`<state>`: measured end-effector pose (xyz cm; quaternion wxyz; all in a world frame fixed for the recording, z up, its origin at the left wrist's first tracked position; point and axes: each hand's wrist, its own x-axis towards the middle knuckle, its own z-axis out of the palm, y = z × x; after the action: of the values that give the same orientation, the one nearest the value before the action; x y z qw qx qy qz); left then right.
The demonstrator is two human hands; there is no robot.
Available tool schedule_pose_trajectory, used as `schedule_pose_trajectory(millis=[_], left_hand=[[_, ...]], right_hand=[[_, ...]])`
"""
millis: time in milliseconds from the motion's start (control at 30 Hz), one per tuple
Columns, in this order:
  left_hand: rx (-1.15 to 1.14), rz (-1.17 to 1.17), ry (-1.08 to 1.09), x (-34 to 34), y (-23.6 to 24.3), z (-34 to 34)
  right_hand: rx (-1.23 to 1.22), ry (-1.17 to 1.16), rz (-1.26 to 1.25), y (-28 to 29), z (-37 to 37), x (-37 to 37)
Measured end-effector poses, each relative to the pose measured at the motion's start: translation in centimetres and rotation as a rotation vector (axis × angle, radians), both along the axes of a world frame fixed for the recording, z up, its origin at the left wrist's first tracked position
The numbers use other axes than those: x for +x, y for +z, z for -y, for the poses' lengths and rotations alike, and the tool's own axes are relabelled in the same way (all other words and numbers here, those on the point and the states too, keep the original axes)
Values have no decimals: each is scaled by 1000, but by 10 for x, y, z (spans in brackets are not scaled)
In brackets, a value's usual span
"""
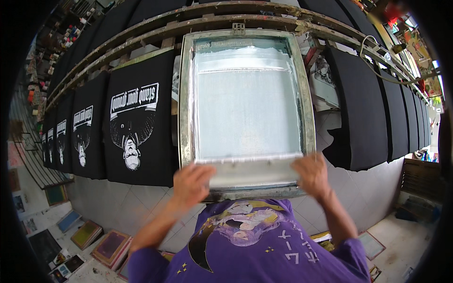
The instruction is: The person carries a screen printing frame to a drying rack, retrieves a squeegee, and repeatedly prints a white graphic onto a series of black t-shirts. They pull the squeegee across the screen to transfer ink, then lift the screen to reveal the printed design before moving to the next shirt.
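A wide pale squeegee (255, 172) lies across the near end of a screen printing frame (186, 104). My left hand (193, 184) grips its left end, fingers wrapped over the top edge. At the other end my right hand (311, 175) is closed round it in the same way. White ink (245, 59) coats the far part of the mesh (247, 111) in a thick band, and a thinner pale film covers the middle. What lies beneath the frame is hidden. A metal hinge clamp (239, 29) sits at the frame's far edge.
Black shirts with white prints (137, 118) hang on boards in a row to the left. Plain black shirts (361, 108) line the right. Wooden rails (155, 21) run behind the frame. Several stacked screens (111, 247) stand on the floor at lower left. A cable (373, 66) loops at upper right.
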<state>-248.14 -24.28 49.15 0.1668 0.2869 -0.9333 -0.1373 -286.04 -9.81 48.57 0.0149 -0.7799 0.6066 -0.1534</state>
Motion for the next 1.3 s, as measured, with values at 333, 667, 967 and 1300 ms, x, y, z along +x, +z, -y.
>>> schedule_pose_trajectory(millis=[333, 667, 967, 1300], left_hand=[[58, -43, 115, 22, -36, -82], [-118, -106, 150, -31, -77, 47], [52, 128, 303, -140, -50, 288], [331, 260, 119, -144, 32, 339]], right_hand=[[-31, -202, 6, -27, -78, 50], [-140, -145, 93, -62, 56, -10], [-122, -142, -75, -45, 299, -115], [445, -163, -49, 58, 342, -126]])
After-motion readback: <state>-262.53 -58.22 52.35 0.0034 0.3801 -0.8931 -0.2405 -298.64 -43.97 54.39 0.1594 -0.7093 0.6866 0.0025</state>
